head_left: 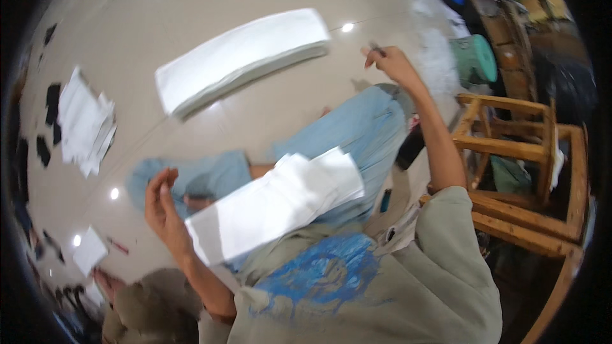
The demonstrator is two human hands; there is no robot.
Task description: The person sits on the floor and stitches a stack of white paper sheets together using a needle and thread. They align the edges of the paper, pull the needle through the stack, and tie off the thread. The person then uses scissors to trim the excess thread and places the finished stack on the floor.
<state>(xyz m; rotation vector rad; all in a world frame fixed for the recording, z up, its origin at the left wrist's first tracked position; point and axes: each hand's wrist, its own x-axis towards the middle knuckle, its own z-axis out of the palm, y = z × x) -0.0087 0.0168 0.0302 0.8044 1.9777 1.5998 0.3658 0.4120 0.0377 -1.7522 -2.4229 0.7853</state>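
Note:
Several white fabric pieces lie layered across my lap, over light blue jeans. Beside their left end my left hand is raised, fingers stretched out and nothing visible in them. Up on the right, above my knee, my right hand is closed around a small dark tool; blur hides its exact kind. On the floor in front of my legs rests a long, neat stack of white fabric, apart from both hands.
To the left are a loose white fabric pile and dark scraps. A person in a brown top sits at the lower left. Wooden stool frames, a green cylindrical container and white material stand along the right.

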